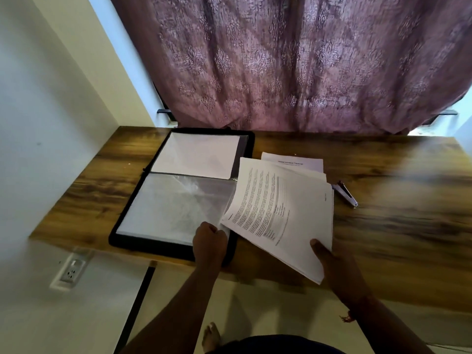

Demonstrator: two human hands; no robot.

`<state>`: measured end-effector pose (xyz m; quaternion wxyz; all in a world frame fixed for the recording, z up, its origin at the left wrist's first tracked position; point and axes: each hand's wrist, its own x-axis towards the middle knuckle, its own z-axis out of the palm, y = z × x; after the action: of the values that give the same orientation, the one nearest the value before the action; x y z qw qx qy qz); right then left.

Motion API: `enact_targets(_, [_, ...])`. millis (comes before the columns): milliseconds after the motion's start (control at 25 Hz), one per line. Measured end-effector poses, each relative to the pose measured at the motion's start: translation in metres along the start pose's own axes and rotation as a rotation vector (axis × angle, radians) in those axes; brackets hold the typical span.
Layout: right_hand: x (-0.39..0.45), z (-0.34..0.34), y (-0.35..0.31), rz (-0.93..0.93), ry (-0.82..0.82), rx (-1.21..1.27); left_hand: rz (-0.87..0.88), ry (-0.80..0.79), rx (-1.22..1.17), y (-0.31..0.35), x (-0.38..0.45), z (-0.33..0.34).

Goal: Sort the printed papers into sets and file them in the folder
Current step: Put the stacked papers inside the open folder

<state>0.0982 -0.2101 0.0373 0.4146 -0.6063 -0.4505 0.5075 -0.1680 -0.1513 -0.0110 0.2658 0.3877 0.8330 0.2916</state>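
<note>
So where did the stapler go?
The stapler lies on the wooden table, right of the papers that the right hand holds.

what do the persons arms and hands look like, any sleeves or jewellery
Both forearms are bare, with no sleeves in view. The left hand shows no ring, watch or glove. The right hand is also ungloved; its wrist carries a thin reddish-orange thread band with a frayed loose end. No markings can be made out.

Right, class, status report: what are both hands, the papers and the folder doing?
Left hand pinching sleeve edge of open folder. Right hand gripping printed set, angled toward sleeve. More papers, stapler beside; nothing blocking.
</note>
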Motion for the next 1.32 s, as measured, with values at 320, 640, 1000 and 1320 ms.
enact_targets(320, [0.006,-0.008,-0.006,0.22,0.019,0.306,0.484,-0.002,0.306,-0.016,-0.006,-0.004])
enact_targets(640, [0.01,-0.001,-0.004,0.454,-0.095,0.399,0.594,-0.154,0.353,-0.004,0.015,-0.021])
enact_targets(1000, [0.007,-0.003,-0.015,0.591,-0.105,0.377,0.537,-0.288,0.616,0.044,0.062,-0.005])
enact_targets(1320, [0.017,-0.007,-0.018,0.644,-0.124,0.35,0.567,-0.211,0.5,0.052,0.079,0.0])
